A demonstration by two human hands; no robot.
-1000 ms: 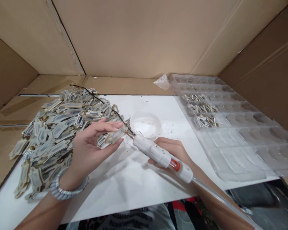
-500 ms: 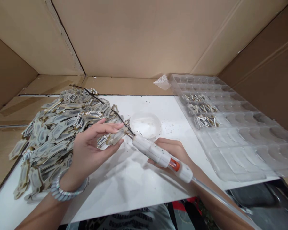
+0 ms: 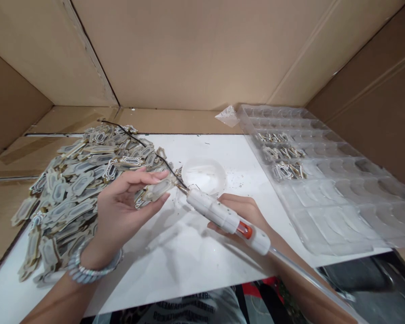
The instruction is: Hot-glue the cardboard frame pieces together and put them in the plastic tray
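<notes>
Left hand (image 3: 121,209) grip: thumb and fingers pinching a flat ornate piece (image 3: 157,190), held above the white surface (image 3: 175,256). Right hand (image 3: 243,213) grip wrapped round a white pen-like tool (image 3: 227,219) (orange band near its rear), tip touching the piece's right end. Landmark, the small clear dish (image 3: 204,174): piece just left of it, heap of similar pieces (image 3: 77,180) further left, clear blister tray (image 3: 324,180) to its right. Right fingers mostly hidden under the tool; tray's far-right edge cut off.
</notes>
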